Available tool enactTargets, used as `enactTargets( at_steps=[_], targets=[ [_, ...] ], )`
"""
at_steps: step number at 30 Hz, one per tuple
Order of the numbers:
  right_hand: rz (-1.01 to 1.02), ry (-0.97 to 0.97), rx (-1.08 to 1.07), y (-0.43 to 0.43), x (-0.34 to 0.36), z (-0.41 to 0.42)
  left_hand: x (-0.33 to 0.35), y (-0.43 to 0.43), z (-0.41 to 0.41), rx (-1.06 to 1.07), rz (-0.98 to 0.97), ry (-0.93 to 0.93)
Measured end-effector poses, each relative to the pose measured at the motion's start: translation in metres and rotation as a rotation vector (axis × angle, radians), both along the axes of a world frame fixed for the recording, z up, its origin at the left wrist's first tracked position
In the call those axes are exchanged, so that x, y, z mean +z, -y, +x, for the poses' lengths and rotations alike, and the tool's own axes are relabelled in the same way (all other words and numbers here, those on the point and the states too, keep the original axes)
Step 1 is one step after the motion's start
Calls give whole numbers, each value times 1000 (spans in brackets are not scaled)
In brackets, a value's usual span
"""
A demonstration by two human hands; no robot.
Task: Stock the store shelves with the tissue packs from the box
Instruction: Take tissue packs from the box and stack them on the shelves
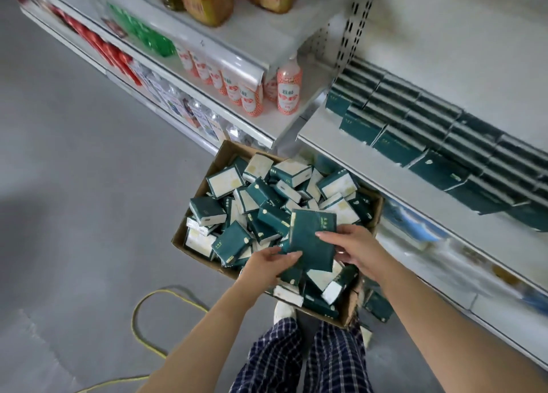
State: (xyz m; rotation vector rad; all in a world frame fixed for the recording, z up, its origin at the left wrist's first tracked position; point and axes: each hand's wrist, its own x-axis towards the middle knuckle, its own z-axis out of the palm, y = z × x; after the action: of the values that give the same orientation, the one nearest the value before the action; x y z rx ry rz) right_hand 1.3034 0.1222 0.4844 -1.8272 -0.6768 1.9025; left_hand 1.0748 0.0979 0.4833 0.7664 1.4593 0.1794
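Holding one dark green tissue pack (311, 238) between them, both hands hover over the cardboard box (225, 152) on the grey floor (74, 155). The left hand (267, 263) pinches its lower left corner, and the right hand (354, 248) grips the right edge with fingers loosely curled across the face. The wrap is glossy, flat and rectangular, its gold print too small to read. Loose packs (207, 210) lie jumbled in the box, green and cream, and others stand in rows (394, 146) on the white metal shelf (355, 161).
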Motion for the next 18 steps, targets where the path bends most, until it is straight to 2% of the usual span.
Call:
enactTargets(
  at_steps=[8, 14, 18],
  targets=[
    [125, -230, -203, -19, 89, 14, 91, -37, 41, 267, 6, 156],
    [182, -288, -191, -21, 144, 39, 135, -48, 61, 135, 81, 253],
    [192, -239, -59, -21, 176, 74, 166, -64, 73, 9, 217, 224]
  ],
)
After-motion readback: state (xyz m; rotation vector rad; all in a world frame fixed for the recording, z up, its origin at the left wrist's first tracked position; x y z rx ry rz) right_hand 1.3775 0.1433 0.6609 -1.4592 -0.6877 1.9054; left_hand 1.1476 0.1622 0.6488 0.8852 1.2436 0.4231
